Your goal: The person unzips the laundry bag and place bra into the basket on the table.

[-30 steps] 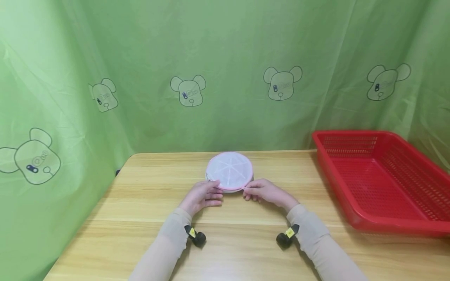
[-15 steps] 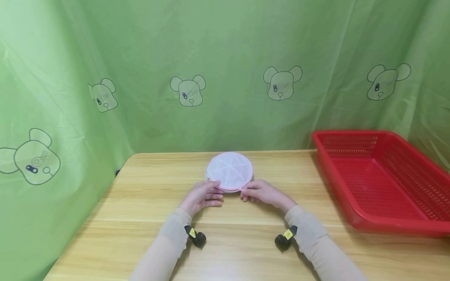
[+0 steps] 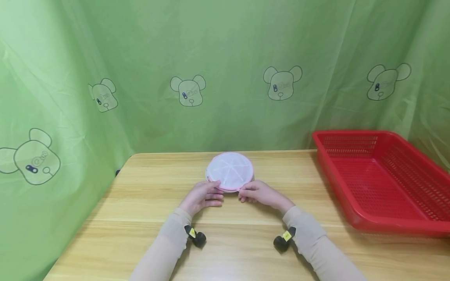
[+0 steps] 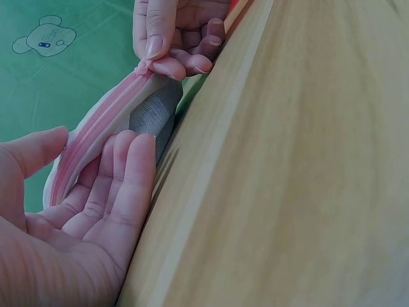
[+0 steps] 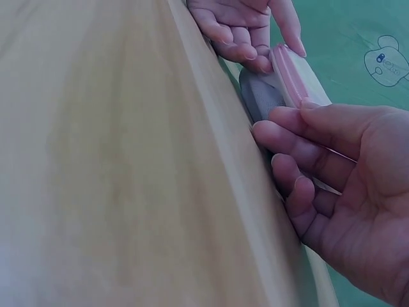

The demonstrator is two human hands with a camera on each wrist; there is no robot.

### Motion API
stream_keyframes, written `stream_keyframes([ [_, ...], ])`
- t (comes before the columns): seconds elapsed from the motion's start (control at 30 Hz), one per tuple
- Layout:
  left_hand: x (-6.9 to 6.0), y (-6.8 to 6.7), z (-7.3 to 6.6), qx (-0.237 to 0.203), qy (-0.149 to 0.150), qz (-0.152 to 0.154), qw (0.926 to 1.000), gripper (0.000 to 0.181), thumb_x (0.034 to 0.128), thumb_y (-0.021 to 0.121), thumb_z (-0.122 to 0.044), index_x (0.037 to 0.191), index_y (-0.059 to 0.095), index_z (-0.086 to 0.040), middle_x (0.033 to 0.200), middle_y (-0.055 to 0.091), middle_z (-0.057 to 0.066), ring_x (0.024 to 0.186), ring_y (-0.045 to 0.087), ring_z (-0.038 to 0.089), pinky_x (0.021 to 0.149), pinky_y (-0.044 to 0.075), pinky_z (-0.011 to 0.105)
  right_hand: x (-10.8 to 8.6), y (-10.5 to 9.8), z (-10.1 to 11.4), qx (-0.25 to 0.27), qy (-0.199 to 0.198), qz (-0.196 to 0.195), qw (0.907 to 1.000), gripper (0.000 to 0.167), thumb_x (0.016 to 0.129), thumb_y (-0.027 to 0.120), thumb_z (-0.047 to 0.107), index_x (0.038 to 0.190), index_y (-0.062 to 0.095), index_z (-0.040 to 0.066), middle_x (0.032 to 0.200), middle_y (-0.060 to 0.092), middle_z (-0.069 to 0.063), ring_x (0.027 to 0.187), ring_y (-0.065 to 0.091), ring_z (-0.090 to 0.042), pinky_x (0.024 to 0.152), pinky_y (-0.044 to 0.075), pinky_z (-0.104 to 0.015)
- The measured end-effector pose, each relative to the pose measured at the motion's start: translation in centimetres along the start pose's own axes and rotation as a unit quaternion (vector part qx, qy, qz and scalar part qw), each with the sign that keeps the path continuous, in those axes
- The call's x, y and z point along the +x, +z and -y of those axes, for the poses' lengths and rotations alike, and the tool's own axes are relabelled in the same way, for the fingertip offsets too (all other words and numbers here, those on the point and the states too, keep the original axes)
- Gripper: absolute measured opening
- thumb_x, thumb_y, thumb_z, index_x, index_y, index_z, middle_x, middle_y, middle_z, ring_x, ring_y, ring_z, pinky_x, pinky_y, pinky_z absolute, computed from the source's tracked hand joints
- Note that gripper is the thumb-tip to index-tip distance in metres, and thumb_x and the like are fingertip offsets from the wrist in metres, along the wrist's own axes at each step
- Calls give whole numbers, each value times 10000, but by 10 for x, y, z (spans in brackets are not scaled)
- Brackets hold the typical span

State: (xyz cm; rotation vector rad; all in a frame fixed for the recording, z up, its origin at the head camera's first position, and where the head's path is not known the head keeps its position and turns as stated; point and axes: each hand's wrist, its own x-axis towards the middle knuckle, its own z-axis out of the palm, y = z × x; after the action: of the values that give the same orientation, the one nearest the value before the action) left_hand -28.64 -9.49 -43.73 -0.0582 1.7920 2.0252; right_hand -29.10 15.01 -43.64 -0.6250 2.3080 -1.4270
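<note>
Round pouch [image 3: 230, 170] is seen on the table [image 3: 228, 246] in the head view, left of the red basket [image 3: 404, 225]. In the left wrist view, its edge along the pink zipper [image 4: 99, 123] is gripped between the thumb and bent fingers of the left hand [image 4: 83, 243]; in the right wrist view, the zipper is pinched between thumb and forefinger by the right hand [image 5: 361, 169].
</note>
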Motion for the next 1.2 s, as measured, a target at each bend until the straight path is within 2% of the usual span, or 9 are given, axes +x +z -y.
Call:
stream_keyframes([
  [0.27, -1, 0, 0, -21, -26, -1, 10000, 382, 930, 642, -303, 1148, 556, -1, 972, 694, 102, 835, 689, 194, 854, 619, 410, 1, 5, 1, -86, -50, -2, 10000, 275, 985, 557, 215, 1021, 702, -16, 900, 730, -109, 747, 596, -126, 648, 532, -214],
  [0.6, -1, 0, 0, -29, -58, -1, 10000, 324, 936, 635, -258, 1130, 550, -13, 950, 680, 89, 843, 686, 187, 861, 617, 404, 1, 9, 1, -141, -46, 6, 9999, 273, 980, 569, 235, 1009, 711, 3, 902, 730, -124, 710, 560, -128, 574, 480, -187],
  [0.83, 1, -1, 2, 22, 37, 42, 10000, 303, 954, 610, -231, 1127, 564, 14, 1000, 702, 138, 840, 686, 186, 864, 616, 412, 2, 7, -2, -21, 26, 41, 10000, 272, 982, 564, 227, 1016, 709, -1, 895, 726, -93, 728, 568, -120, 603, 495, -186],
  [1.2, 0, 0, 2, 46, 90, -13, 9999, 282, 961, 596, -200, 1126, 572, 28, 974, 706, 124, 825, 683, 179, 859, 618, 416, 1, 5, -1, 156, 106, 78, 9998, 277, 981, 563, 220, 1026, 697, -18, 876, 722, -48, 743, 587, -117, 634, 513, -195],
])
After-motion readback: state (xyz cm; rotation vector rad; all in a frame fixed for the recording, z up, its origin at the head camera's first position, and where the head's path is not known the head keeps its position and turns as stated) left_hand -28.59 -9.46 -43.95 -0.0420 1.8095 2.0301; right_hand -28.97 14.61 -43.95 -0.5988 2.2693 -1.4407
